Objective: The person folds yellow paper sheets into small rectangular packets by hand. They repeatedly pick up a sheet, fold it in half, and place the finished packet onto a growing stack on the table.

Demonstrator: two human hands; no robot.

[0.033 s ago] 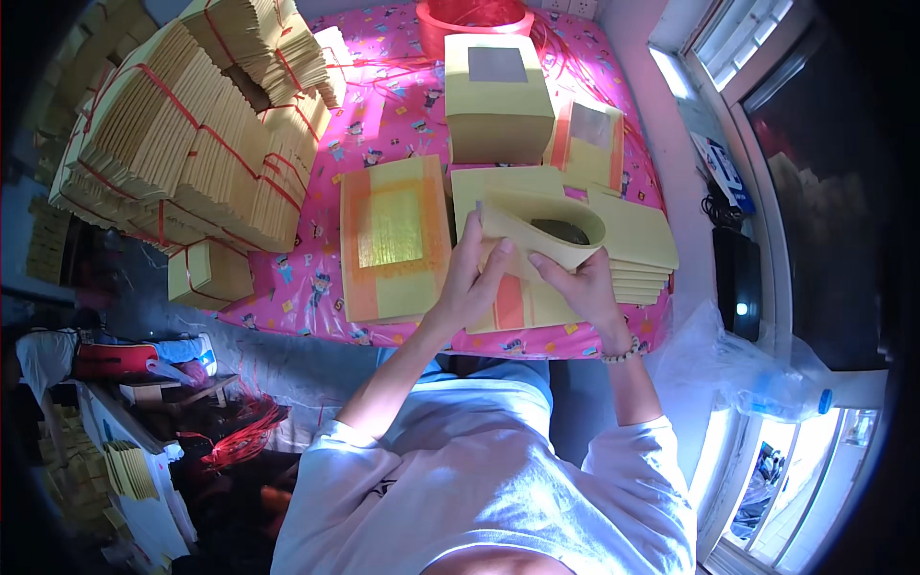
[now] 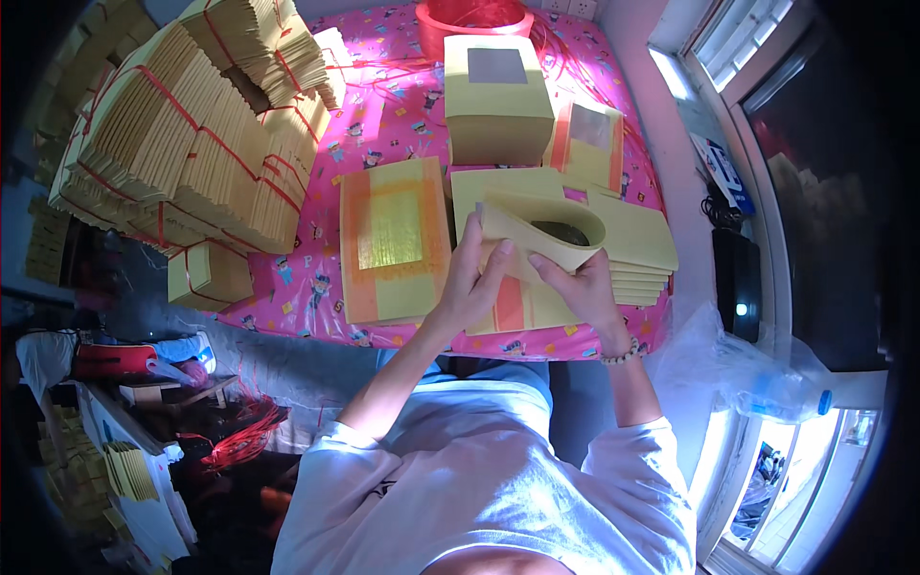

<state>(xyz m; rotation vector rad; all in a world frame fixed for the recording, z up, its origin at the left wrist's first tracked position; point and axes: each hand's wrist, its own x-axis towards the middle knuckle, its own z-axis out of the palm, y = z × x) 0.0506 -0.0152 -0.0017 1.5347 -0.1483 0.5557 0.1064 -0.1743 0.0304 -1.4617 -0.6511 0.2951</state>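
Note:
A pale yellow paper envelope (image 2: 510, 233), bowed into a rounded opening with a dark patch inside, is held above the table's front part. My left hand (image 2: 470, 283) pinches its left end between thumb and fingers. Under the right end, my right hand (image 2: 583, 286) grips the lower edge, thumb on the near side. Below both hands lie more yellow envelopes with an orange strip (image 2: 508, 307). Just left is a yellow envelope with orange borders and a shiny window (image 2: 390, 238). A fanned yellow stack (image 2: 634, 230) sits to the right, partly behind the held envelope.
A tall block of yellow envelopes (image 2: 500, 139) stands behind my hands, before a red basin (image 2: 474, 38). Large bundles tied with red string (image 2: 182, 144) crowd the left of the pink patterned tablecloth (image 2: 321, 254). A clear plastic bag (image 2: 714, 355) hangs by the right front corner.

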